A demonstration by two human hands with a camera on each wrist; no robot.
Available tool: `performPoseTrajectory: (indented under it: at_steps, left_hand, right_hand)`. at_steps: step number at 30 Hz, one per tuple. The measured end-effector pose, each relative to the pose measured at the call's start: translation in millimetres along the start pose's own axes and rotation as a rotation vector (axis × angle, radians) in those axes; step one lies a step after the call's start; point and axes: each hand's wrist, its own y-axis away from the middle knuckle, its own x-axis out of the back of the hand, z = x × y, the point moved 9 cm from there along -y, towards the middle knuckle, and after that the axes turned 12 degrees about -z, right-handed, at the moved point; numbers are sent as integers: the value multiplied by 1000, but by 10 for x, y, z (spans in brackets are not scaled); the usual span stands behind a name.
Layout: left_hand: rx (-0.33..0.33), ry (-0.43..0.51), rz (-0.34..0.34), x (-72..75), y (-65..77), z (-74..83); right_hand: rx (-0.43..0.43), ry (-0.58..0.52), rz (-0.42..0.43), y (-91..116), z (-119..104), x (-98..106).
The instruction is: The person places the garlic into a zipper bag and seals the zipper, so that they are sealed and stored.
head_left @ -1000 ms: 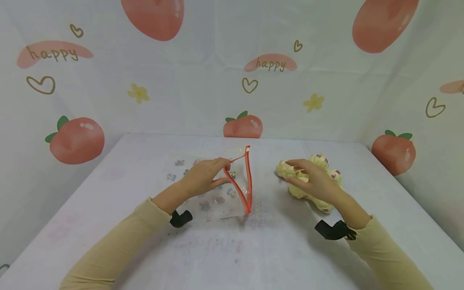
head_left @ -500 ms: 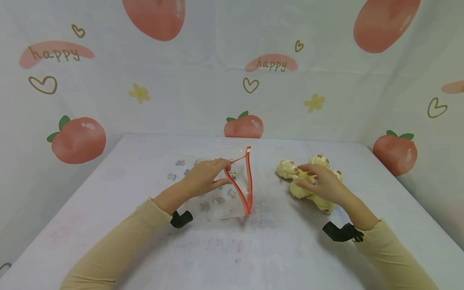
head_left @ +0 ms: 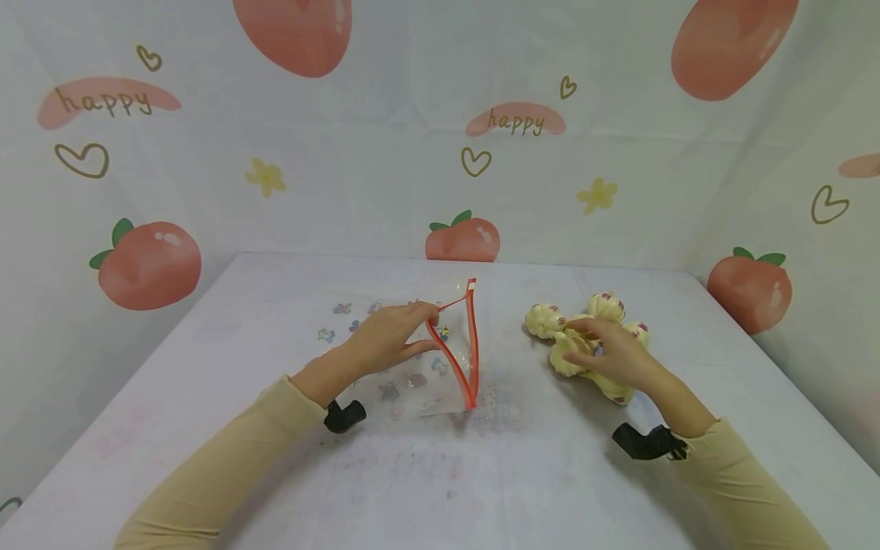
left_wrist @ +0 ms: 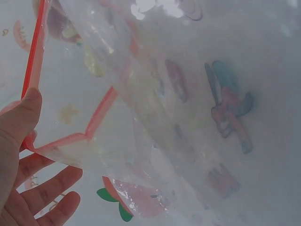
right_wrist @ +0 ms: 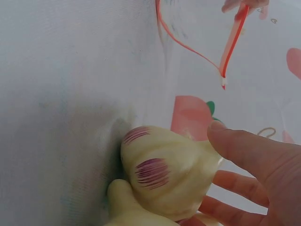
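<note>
A clear zip bag (head_left: 412, 382) with small printed figures and a red zip edge lies in the middle, its mouth spread towards the right. My left hand (head_left: 385, 340) pinches one red edge of that mouth between thumb and finger. In the left wrist view, the other fingers (left_wrist: 59, 197) stay loose below the edge. Over a group of several pale garlic bulbs (head_left: 545, 321) sits my right hand (head_left: 615, 351). Seen from the right wrist, its thumb and fingers curl round one purple-streaked garlic bulb (right_wrist: 174, 174) near the stem. The palm side is partly hidden.
A white table (head_left: 440, 496) carries everything, with a patterned cloth backdrop (head_left: 371, 168) standing behind and at the sides. More garlic bulbs (head_left: 606, 307) lie close around the right hand, one of them nearer the front (head_left: 614, 389).
My right hand has shifted to the right and down among the garlic bulbs, and its fingers have come round one of them. The left hand and the bag keep their place.
</note>
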Motion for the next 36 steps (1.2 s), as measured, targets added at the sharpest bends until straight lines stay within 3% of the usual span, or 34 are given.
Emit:
performPoseTrajectory:
  at_steps: [22, 36]
  left_hand:
    - [-3, -12, 5, 13, 11, 17]
    - [-5, 3, 2, -1, 12, 7]
  right_hand:
    - [-81, 104, -14, -33, 84, -78]
    - [-36, 79, 27, -50, 42, -61]
